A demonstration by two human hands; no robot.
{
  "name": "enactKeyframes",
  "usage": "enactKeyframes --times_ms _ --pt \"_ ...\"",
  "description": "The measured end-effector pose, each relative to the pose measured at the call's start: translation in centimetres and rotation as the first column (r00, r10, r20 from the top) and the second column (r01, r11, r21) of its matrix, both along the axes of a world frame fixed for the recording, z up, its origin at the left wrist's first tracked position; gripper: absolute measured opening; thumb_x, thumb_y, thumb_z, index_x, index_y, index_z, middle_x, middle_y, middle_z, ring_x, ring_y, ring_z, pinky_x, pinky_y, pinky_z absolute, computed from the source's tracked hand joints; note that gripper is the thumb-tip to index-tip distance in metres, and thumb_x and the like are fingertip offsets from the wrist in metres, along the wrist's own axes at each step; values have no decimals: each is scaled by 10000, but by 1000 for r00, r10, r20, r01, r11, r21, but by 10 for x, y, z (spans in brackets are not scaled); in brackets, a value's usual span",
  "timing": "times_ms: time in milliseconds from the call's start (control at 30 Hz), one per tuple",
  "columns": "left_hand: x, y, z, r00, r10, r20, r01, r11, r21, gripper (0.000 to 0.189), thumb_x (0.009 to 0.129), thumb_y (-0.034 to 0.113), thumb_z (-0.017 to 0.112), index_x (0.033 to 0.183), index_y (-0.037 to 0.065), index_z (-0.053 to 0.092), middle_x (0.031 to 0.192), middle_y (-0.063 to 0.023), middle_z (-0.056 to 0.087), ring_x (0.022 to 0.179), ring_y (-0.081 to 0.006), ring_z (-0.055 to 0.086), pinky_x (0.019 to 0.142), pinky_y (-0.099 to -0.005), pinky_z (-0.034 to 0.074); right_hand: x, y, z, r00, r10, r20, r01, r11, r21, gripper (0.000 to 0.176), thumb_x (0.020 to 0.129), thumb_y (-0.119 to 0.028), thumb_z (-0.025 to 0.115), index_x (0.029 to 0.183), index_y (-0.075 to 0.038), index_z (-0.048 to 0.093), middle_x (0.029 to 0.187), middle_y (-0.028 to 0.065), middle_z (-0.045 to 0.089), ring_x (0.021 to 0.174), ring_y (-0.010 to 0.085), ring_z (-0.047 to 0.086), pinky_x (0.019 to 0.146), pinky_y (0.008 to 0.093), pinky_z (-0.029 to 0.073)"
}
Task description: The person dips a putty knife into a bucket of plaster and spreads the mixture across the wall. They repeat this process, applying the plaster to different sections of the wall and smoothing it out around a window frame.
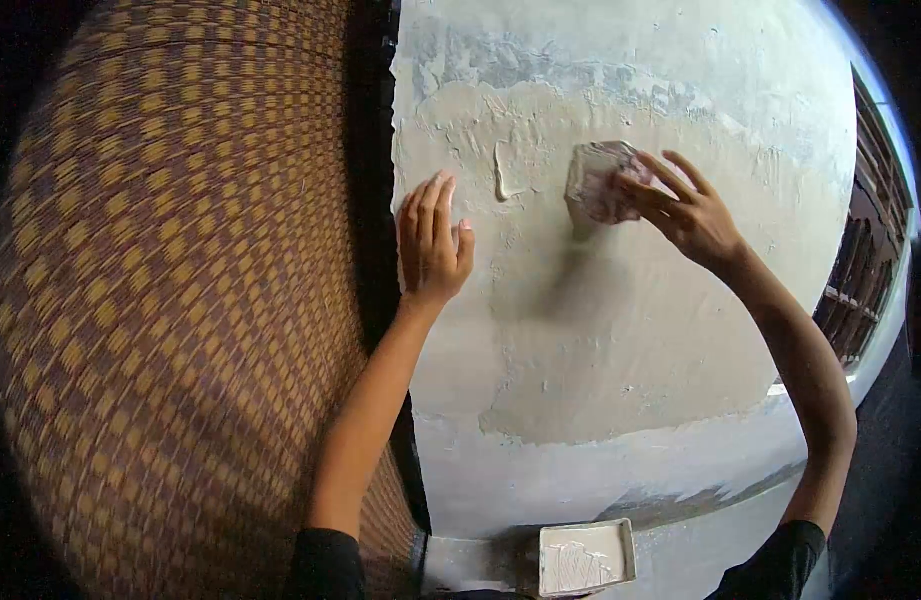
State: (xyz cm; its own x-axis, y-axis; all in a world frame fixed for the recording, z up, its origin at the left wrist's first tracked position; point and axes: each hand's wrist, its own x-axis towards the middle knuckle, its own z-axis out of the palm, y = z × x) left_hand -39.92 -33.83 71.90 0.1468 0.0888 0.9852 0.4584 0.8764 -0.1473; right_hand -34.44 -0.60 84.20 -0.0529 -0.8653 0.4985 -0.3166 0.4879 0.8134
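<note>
Beside the woven blind [180, 300], your left hand [432, 245] rested flat on the wall [450, 470], fingers straight and together. The smeared pad [598, 180] sat pressed to wet plaster [600, 340], gripped by your right hand [690, 215]; uneven pressure could have gouged it.

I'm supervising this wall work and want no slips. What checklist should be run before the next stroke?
1. Right hand grips tool: ok.
2. Tool against wall: ok, looks pressed on, though blurred.
3. Left hand clear of tool: ok, flat on wall, apart.
4. Ridge beside tool smoothed: not ok, it stands proud.
5. Tray holds material: ok, smears show.
</note>
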Motion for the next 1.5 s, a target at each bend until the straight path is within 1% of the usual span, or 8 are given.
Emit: enactKeyframes --times_ms 200,367,633,733,1033,1133,1367,1500 --pt "0 -4 -1 1000 23 10 -23 1000 -20 495 888 158 446 1343 -36 425 1380 -183 435 1289 -342 394 1099 -492 262 31 -4 -25 995 21 -93 -29 997 -76 335 869 -90 624 1203 -119 619 1209 49 640 1250 249 515 1093 487 354" --pt "0 -5 -3 999 13 47 -13 1000 -7 483 915 178 413 1350 -33 419 1391 -187 425 1311 -349 375 1107 -504 245 31 -64 -35 936 333 -111 -349 856 -382 252 839 5 654 1088 -30 630 902 74 670 782 203 618 848 380 469" --pt "-6 -8 -7 999 -25 46 26 999 -23 489 928 195 397 1360 -34 409 1416 -185 403 1329 -346 358 1112 -511 230 -8 -124 -39 866 496 70 -296 620 -727 458 697 110 618 1121 -63 625 927 130 679 824 259 666 742 319 495" --pt "-11 -7 -9 998 -31 49 32 999 -13 497 920 206 414 1373 4 422 1440 -139 403 1351 -294 352 1120 -495 236 -22 -125 -30 814 557 166 -212 550 -808 307 856 32 597 1156 -26 623 975 86 694 879 128 638 750 262 489" --pt "-10 1 -9 998 -48 42 49 999 -18 501 913 187 415 1368 -23 410 1419 -165 413 1336 -330 351 1111 -506 229 -34 -47 -5 840 485 -243 -260 -34 -965 310 919 -181 597 1146 29 623 960 123 678 846 184 642 769 294 505" --pt "-9 2 -9 998 -46 37 46 999 -19 498 912 185 416 1365 -22 414 1418 -164 414 1329 -334 359 1108 -506 234 -30 -52 -24 713 630 -308 -336 -79 -939 320 926 -178 595 1159 40 610 971 122 676 868 181 638 776 298 507" --pt "-8 0 -9 998 -38 45 39 999 -15 492 908 177 415 1360 -19 422 1410 -164 423 1322 -333 372 1104 -504 242 -24 -125 -62 774 630 61 -247 389 -888 252 864 -41 638 1115 -14 630 933 125 696 827 132 648 677 279 482" --pt "-10 -1 -9 999 -26 43 27 1000 -15 496 905 168 416 1366 -15 415 1414 -161 421 1323 -325 374 1106 -501 239 -33 -119 -52 828 559 41 -238 417 -877 280 902 -70 618 1173 3 612 976 104 695 867 117 644 707 254 486"
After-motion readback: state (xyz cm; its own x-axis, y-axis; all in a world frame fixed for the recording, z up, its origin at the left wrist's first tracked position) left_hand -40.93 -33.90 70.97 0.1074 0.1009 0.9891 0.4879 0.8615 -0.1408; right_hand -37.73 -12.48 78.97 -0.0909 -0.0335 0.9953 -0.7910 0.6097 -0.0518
